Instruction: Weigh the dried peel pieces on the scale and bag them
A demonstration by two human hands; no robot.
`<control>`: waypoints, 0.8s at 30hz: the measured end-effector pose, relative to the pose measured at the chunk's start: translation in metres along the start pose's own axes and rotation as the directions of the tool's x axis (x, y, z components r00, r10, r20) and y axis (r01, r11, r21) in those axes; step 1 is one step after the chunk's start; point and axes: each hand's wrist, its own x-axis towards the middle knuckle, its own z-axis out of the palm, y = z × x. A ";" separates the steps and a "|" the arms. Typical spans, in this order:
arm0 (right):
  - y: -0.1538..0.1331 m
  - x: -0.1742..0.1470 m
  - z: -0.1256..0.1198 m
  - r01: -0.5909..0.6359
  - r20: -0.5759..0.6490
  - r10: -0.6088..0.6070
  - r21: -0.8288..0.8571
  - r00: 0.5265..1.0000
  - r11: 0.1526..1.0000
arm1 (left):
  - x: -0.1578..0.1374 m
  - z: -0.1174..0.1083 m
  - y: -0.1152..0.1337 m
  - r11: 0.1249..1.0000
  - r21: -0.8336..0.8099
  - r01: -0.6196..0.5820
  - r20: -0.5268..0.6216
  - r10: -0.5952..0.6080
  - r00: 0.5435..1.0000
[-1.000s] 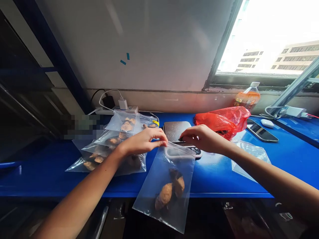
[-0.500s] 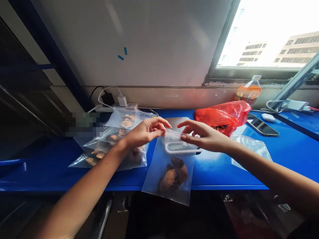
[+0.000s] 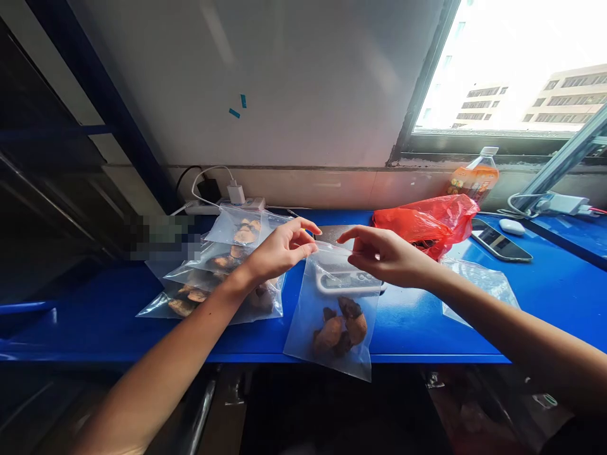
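Observation:
A frosted zip bag (image 3: 303, 328) hangs by its top edge between my hands, its lower end reaching past the table's front edge. Several brown, dried-looking pieces (image 3: 353, 325) lie in its lower half. My left hand (image 3: 287, 246) pinches the bag's upper left corner between thumb and fingers. At the upper right, my right hand (image 3: 386, 253) has its thumb and bent fingers closed on the bag's edge, with the index finger stretched out above. Behind the bag is a scale (image 3: 336, 234) with a metal plate, its front showing through the plastic.
Several filled bags (image 3: 227, 259) are piled to the left on the blue table (image 3: 412, 328). To the right are a red plastic bag (image 3: 427, 218), a clear bag (image 3: 484, 284), a phone (image 3: 502, 241), a white case (image 3: 511, 227) and a bottle (image 3: 477, 177). A power strip (image 3: 251, 203) stands by the wall.
The bag has shifted slightly right and up in the view, and the pieces inside lie a little differently. My right hand has moved slightly right along the top edge; the left still pinches its corner.

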 end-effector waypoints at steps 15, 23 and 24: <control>0.001 0.011 0.026 0.014 -0.114 -0.016 -0.020 0.993 1.000 | -0.010 0.035 0.004 0.948 0.273 -0.166 -0.166 0.216 0.962; -0.003 0.014 0.038 0.022 -0.230 -0.058 -0.155 0.971 0.988 | -0.008 0.030 0.002 0.863 0.439 -0.250 -0.054 0.303 0.951; -0.005 0.012 0.037 0.043 -0.234 -0.080 -0.159 0.969 0.986 | -0.009 0.030 0.004 0.854 0.440 -0.278 -0.055 0.335 0.941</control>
